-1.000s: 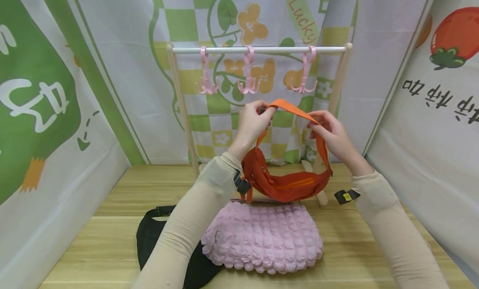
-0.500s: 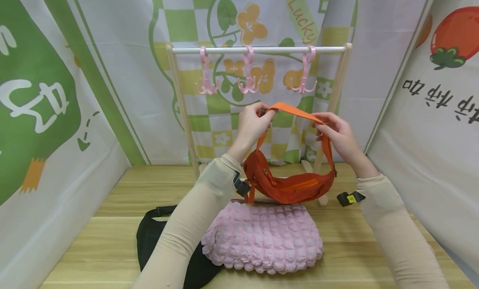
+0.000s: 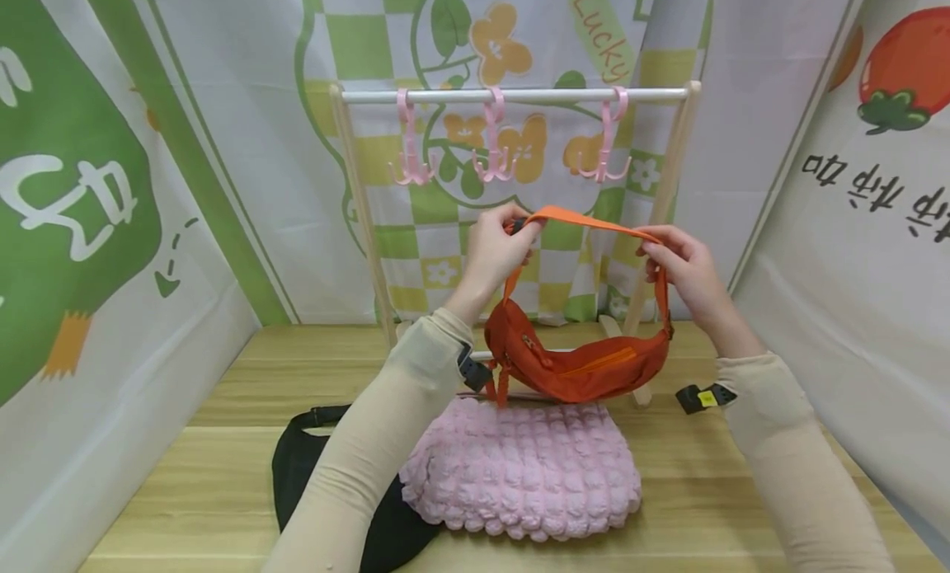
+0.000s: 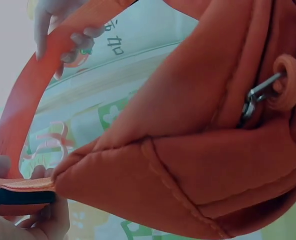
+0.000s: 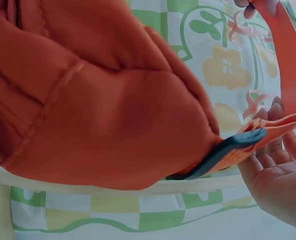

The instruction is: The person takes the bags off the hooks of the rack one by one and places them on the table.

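Observation:
An orange waist bag (image 3: 582,367) with zips hangs by its strap (image 3: 586,219) between both hands, above the table. My left hand (image 3: 496,243) pinches the strap beside a black buckle (image 3: 518,225). On the other side my right hand (image 3: 679,264) holds the strap between thumb and fingers. The bag's body (image 4: 203,125) fills much of the left wrist view, where a metal zip pull (image 4: 258,97) shows. In the right wrist view a dark strap adjuster (image 5: 223,152) sits near the right hand (image 5: 283,185).
Behind the bag stands a rack with a metal rail (image 3: 549,96) and pink hooks (image 3: 493,140). A pink puffy bag (image 3: 530,474) lies on the wooden table (image 3: 200,474), beside a black bag (image 3: 297,466) partly hidden by the left arm.
My right hand has slid outward to the right and slightly down, so the strap's top is stretched flatter and wider. The bag has shifted slightly right; the left hand has barely moved.

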A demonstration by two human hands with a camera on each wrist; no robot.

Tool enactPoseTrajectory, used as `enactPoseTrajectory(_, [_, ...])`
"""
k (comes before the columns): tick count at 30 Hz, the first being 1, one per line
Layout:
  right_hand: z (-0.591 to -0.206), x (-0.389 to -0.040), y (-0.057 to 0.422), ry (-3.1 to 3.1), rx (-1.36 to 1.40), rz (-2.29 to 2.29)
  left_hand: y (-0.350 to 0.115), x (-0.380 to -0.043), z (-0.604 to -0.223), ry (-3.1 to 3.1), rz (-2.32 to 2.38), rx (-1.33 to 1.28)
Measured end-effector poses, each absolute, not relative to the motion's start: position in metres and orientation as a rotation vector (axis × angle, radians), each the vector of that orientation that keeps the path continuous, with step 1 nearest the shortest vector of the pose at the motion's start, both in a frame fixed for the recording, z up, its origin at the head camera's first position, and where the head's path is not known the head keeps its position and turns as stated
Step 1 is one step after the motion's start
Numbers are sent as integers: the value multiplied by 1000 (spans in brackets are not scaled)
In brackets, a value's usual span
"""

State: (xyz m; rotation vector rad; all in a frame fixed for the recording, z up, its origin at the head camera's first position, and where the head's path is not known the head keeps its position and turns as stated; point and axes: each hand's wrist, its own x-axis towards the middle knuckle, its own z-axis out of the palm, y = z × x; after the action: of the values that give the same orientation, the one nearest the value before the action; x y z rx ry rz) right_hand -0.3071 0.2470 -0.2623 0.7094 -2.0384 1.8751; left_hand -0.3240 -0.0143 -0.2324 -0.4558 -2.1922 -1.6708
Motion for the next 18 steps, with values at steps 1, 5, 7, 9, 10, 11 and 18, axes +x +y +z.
enactPoseTrajectory(1, [-263,-307,248,-2043,707,1871,-15,-324,-233,-2203,-1662,-453])
enactPoseTrajectory(5, [-264,-305,251,-2053,697,1857,-17,-324,-235,-2225,-1627,-460])
enactPoseTrajectory(7, [-265,-304,253,-2051,697,1857,-18,-324,-236,-2231,-1609,-464])
enactPoseTrajectory(9, [-266,-303,254,-2046,697,1862,-19,-324,-237,-2235,-1593,-470])
enactPoseTrajectory(10, [-266,-303,255,-2039,698,1870,-19,-324,-237,-2236,-1588,-472])
enactPoseTrajectory(11, [-266,-303,256,-2040,692,1868,-20,-324,-237,-2233,-1584,-475])
enactPoseTrajectory(18, [-266,-303,259,-2025,687,1883,-24,-323,-236,-2209,-1548,-495])
